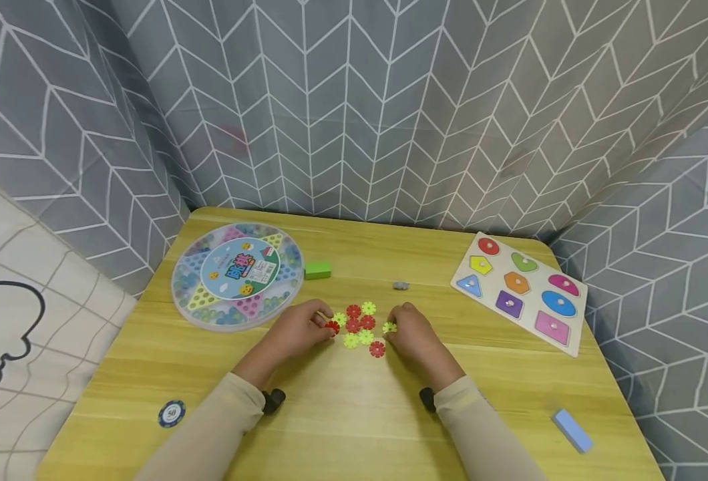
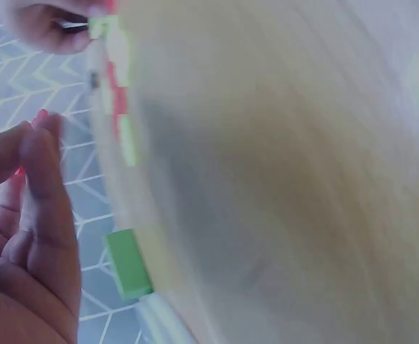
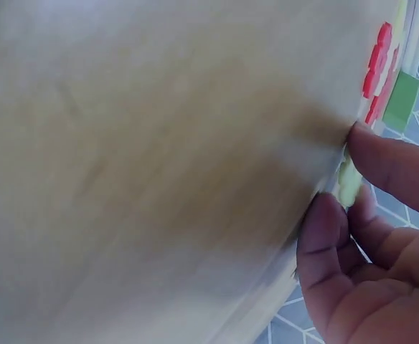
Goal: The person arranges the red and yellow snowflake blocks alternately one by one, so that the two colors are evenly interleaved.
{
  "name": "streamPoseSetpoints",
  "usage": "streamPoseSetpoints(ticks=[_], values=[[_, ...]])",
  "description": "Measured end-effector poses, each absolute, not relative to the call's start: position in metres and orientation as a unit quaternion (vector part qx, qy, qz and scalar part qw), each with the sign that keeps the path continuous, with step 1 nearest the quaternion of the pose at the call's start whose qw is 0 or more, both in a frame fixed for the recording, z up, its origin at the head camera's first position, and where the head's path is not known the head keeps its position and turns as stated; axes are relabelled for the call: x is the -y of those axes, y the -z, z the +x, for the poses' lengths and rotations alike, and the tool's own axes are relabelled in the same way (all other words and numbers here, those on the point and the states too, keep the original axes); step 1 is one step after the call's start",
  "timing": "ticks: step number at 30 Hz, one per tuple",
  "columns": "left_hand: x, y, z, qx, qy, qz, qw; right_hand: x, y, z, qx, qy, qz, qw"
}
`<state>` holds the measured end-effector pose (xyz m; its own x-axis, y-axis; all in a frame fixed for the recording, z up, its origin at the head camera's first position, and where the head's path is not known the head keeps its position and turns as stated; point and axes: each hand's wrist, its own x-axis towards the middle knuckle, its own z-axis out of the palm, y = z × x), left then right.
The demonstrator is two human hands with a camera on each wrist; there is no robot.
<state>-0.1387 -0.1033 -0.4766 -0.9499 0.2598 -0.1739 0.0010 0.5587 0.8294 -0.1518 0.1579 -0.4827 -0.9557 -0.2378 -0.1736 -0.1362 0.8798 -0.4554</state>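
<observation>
The left hand [image 1: 296, 329] has its thumb and fingertips closed together on a red, flower-shaped, flat disc [image 1: 332, 327], which the left wrist view shows edge-on. The right hand [image 1: 415, 334] pinches a yellow-green, flower-shaped disc [image 1: 389, 327] by its rim, thumb and fingers parted only by the piece's width. Between the two grips, a loose cluster of red and yellow-green flower discs [image 1: 352, 325] lies on the wood-grain table [image 1: 354, 421]; one yellow-green piece is just beside the left fingertips.

Beyond the left grip sits a bright green rectangular block [image 1: 318, 270], with a round, clear-rimmed, colourful game box [image 1: 238, 276] farther left. A small grey object [image 1: 401, 285] lies beyond the right grip, and a pale board with coloured knobbed shapes [image 1: 521, 292] farther right. Nearer the person, a blue block [image 1: 573, 430] lies well right of the right grip.
</observation>
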Motion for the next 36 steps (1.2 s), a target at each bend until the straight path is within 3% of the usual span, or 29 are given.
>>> streamPoseSetpoints(ticks=[5, 14, 22, 27, 36], values=[[0.116, 0.466, -0.125, -0.792, -0.583, 0.050, 0.174, -0.159, 0.486, -0.154, -0.957, 0.256, -0.079, 0.112], [0.150, 0.461, -0.083, -0.748, -0.641, 0.028, 0.170, -0.163, 0.473, -0.135, -0.915, 0.392, -0.052, 0.085], [0.171, 0.472, -0.053, -0.739, -0.649, -0.051, 0.174, -0.123, 0.460, -0.108, -0.812, 0.545, -0.089, 0.187], [0.176, 0.484, -0.047, -0.787, -0.587, -0.073, 0.174, -0.089, 0.468, -0.100, -0.819, 0.513, -0.126, 0.223], [0.182, 0.494, -0.034, -0.861, -0.478, -0.048, 0.166, -0.046, 0.483, -0.089, -0.877, 0.386, -0.187, 0.217]])
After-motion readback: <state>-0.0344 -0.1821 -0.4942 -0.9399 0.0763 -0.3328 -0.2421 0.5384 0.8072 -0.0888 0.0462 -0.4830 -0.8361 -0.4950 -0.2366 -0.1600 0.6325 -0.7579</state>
